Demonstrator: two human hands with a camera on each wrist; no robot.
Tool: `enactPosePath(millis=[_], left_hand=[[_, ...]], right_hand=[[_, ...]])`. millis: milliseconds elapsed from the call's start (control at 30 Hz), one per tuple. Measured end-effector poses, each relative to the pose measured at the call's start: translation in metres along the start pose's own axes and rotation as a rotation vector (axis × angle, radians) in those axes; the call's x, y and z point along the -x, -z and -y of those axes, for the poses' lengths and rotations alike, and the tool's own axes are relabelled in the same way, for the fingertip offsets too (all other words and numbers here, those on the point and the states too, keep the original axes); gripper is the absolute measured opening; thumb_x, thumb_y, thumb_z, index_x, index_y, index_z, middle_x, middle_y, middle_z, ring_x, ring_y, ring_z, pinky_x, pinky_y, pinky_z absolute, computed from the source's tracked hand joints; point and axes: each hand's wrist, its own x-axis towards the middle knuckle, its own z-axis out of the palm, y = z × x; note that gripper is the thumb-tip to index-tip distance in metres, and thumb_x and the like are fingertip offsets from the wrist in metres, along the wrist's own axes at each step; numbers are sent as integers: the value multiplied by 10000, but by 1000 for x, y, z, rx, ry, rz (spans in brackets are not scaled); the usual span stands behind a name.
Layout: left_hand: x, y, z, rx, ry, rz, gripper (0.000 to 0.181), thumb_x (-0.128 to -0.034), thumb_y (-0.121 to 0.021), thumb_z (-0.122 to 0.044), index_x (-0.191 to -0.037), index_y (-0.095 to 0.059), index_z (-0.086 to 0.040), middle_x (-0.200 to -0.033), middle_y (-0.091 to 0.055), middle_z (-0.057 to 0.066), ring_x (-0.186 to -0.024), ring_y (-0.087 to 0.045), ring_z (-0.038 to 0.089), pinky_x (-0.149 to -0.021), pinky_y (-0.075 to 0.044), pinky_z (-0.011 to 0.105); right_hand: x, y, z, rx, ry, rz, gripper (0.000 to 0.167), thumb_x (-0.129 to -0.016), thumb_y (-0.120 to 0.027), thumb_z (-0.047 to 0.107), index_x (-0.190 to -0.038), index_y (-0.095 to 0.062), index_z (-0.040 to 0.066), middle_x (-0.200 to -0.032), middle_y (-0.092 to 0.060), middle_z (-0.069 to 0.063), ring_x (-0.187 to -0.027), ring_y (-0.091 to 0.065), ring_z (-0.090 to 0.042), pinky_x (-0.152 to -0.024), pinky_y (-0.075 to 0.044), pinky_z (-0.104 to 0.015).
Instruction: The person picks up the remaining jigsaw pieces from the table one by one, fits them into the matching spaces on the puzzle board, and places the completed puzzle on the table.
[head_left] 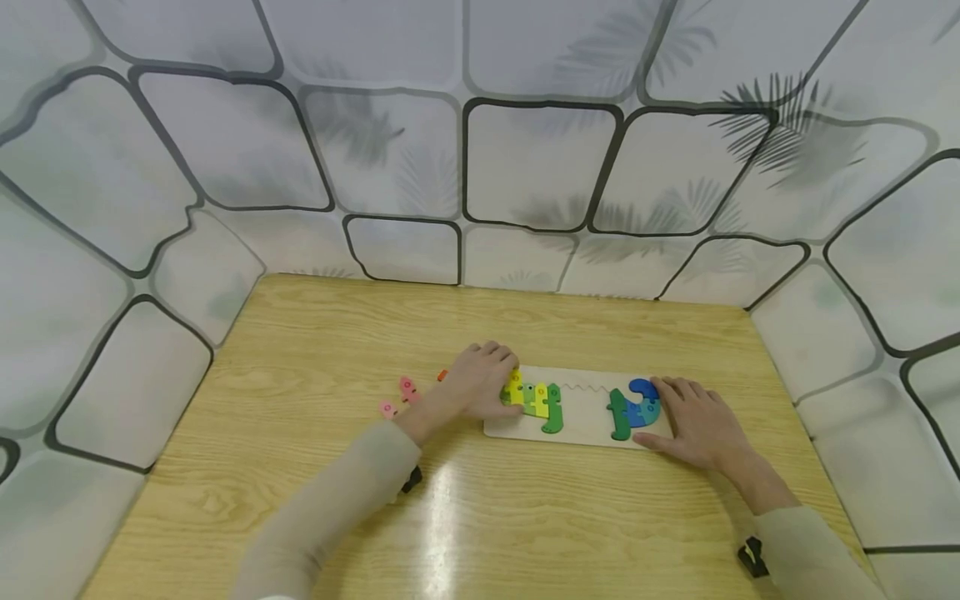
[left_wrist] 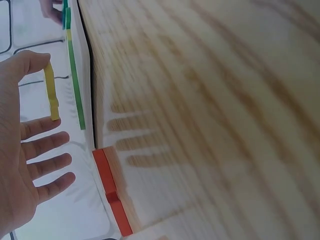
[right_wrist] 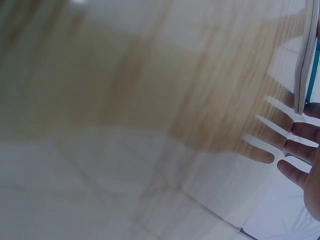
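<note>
The left hand (head_left: 483, 383) is pinching a yellow piece (left_wrist: 51, 92) by its two ends between thumb and index finger, while its other three fingers are standing apart, fairly straight and holding nothing. That piece is sitting over the left end of a pale board (head_left: 585, 421); whether it is lying fully flat there I cannot tell. Just to its right, a second yellow piece (head_left: 541, 400) and a green piece (head_left: 553, 408) are lying on the board. The right hand (head_left: 697, 421) is resting at the board's right end, thumb and fingers spread wide and nearly straight at the edge, gripping no piece, beside a dark blue piece (head_left: 643, 388) and a dark green piece (head_left: 619, 414). To the left, pink pieces (head_left: 408, 389) and a red piece (left_wrist: 112, 192) are lying loose on the counter (head_left: 570, 517). The yellow piece is looking thin, light and stiff, probably painted wood, smooth but unlikely to be slipping or breaking under a gentle pinch. Its ends are offering the best hold, leaving its flat face free for pressing; the light board is probably needing that steadying at its rim.
</note>
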Motion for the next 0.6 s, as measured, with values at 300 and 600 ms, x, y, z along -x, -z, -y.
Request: enactPosePath(millis=[300,600], left_hand=[[-6,-4,-10,-8,-12,-8,728,-902,-610,-698,-1372,-616,-142,-1461,-633,54,-1368,-569,254,-1133,-495,449],[-12,-4,-18,-33,-22,3,726,-910,-602,-719,-1375,-613,-160,-1461,-630,32,-1355,-572,231,-1116,-502,416]], right_hand=[[-1,-2,-1,1,1,-9,1085,-861,-642,791,-1590,-419,19,-1525,-529,-244,-1380,-510,-491,-1080,-441,-699],[0,0,1,3,3,-16,1071,-862,-641,791,-1585,-434,29,-1516,-541,-232,-1369,-524,-481,-1068,-455,-693]])
